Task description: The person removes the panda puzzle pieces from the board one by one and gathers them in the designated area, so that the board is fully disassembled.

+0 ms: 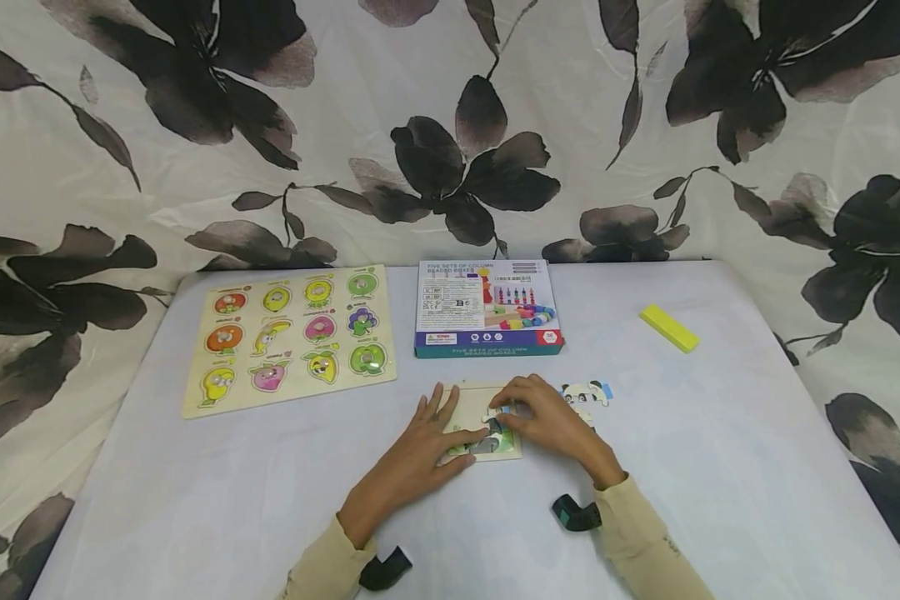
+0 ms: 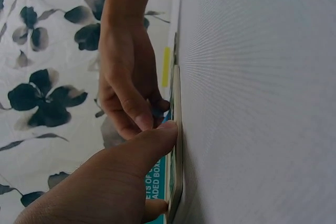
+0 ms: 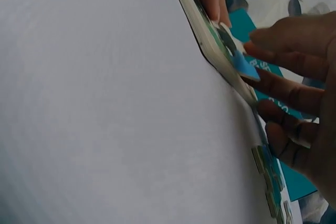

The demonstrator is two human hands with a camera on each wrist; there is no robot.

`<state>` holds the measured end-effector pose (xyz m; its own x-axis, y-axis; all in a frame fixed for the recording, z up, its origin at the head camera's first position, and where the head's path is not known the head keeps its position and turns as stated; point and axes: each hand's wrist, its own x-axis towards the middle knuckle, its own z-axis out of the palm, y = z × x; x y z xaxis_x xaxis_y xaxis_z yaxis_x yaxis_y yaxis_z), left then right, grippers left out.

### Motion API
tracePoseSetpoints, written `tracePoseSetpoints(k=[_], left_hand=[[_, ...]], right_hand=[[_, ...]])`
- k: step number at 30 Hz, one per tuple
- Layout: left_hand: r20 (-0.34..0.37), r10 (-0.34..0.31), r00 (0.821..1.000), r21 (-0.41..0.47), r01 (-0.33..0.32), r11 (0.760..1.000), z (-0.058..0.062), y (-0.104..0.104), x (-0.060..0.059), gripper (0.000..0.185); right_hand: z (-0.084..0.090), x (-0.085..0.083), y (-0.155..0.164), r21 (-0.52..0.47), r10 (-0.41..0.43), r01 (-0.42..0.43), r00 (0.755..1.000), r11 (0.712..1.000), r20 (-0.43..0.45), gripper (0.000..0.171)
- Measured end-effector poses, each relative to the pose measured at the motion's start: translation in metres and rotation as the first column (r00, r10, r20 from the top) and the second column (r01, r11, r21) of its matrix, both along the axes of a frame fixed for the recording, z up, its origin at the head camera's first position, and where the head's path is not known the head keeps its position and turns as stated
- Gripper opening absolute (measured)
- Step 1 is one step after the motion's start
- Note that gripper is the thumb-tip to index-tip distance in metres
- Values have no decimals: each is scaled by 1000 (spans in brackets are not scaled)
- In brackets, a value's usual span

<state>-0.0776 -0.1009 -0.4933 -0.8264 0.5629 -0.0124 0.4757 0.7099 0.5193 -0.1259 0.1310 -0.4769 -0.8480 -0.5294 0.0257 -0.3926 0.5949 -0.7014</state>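
Observation:
A small wooden jigsaw board (image 1: 467,406) lies on the table, part of its recess bare and part filled with grey and green pieces. My left hand (image 1: 416,450) rests on its left and lower edges with fingers spread; the thumb (image 2: 163,129) presses near the placed pieces. Over the board's right side, my right hand (image 1: 546,421) pinches a jigsaw piece (image 3: 244,65) with a blue corner, tilted against the board. Its exact seating is hidden by the fingers. Just beyond the right hand lie loose panda-face pieces (image 1: 587,393), partly covered by that hand.
Behind the board stands a bead-set box (image 1: 487,308). To the left is a large fruit puzzle board (image 1: 292,337) with several fruit pieces. A yellow block (image 1: 669,327) sits at the right rear, and a floral cloth (image 1: 465,167) hangs behind the white table (image 1: 720,467).

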Motion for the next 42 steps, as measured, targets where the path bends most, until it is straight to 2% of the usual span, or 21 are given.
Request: tracePoseSetpoints(k=[8, 16, 32, 42], left_hand=[[9, 2, 1000, 9, -2, 1000, 0, 1, 1, 39], [-20, 6, 1000, 14, -6, 1000, 0, 0, 0, 38], [-9, 7, 1000, -5, -7, 1000, -2, 1, 0, 38], [5, -26, 1000, -79, 26, 997, 3, 9, 4, 43]], right_hand=[[1, -1, 9, -61, 51, -44, 992, 997, 118, 21], [1, -4, 13, -71, 100, -89, 983, 993, 157, 27], [-3, -4, 12, -113, 59, -44, 989, 993, 132, 23], [-5, -5, 12, -117, 51, -36, 990, 993, 130, 20]])
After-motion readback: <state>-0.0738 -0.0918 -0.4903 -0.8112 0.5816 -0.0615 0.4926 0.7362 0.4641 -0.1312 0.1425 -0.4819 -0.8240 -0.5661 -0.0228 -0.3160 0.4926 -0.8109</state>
